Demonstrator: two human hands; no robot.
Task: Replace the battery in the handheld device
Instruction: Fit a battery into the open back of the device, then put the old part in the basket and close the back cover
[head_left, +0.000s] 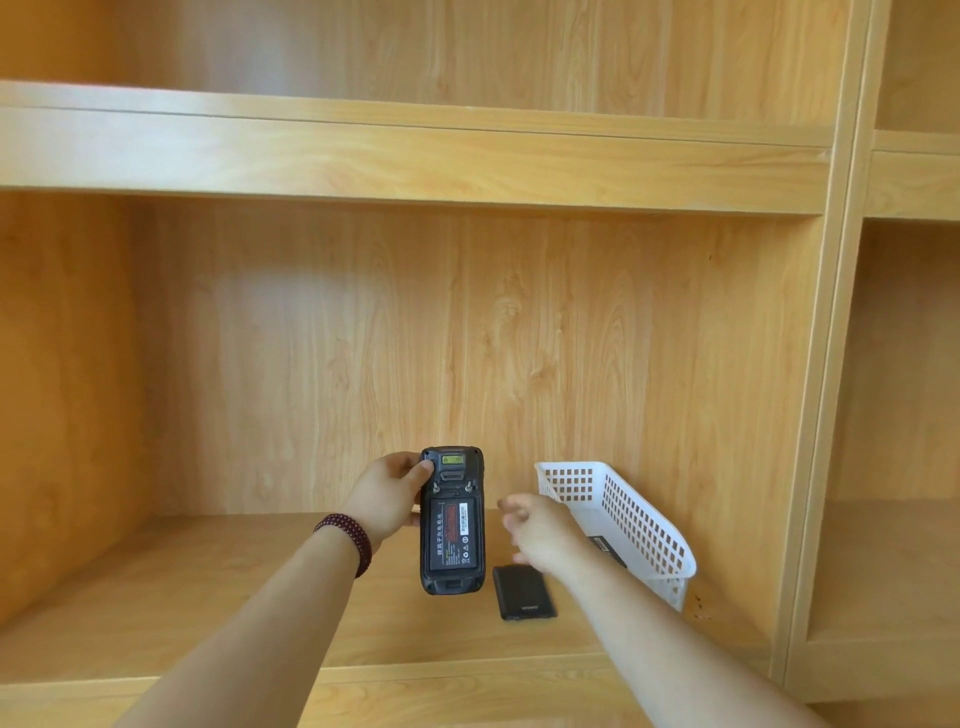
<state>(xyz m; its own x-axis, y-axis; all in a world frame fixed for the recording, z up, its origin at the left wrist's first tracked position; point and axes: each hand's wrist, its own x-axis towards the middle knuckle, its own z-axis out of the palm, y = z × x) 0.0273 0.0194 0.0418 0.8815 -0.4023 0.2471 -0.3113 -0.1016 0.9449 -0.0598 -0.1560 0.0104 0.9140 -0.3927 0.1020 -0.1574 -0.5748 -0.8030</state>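
Observation:
My left hand (387, 496) grips a black handheld device (451, 519) by its left edge, holding it upright above the shelf with its back toward me. The back cover is off, and a labelled black battery (453, 535) sits in the open compartment. My right hand (537, 530) hovers just right of the device, blurred, fingers apart and holding nothing. A flat black cover (523, 592) lies on the shelf below that hand.
A white perforated plastic basket (644, 525) stands on the wooden shelf (208, 587) at the right, with a dark object partly visible inside it. A wooden upright (810, 441) closes the compartment on the right. Another shelf board runs overhead.

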